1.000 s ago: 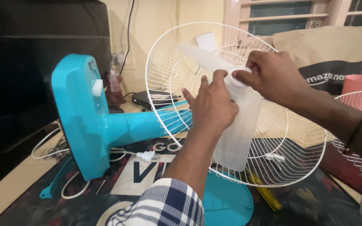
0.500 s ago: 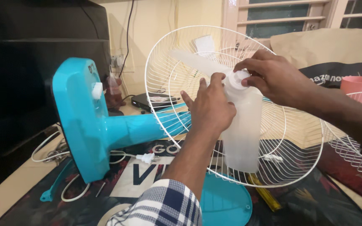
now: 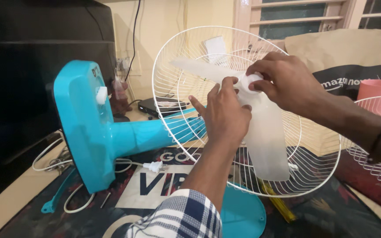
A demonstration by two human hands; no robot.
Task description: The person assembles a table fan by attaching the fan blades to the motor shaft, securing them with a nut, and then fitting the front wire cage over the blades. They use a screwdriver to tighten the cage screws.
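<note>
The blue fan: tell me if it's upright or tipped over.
Tipped over. The blue fan lies sideways, its base on edge and its white grille facing the hands.

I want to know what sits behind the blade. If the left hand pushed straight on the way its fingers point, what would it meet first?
Probably the translucent fan blade that the left hand already touches, then the white wire guard behind it; depth is unclear.

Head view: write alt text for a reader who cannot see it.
Two hands work at the hub of a translucent fan blade seated in a white wire guard: the right hand pinches the white hub cap, and the left hand steadies the blade. The turquoise fan body lies sideways.
</note>
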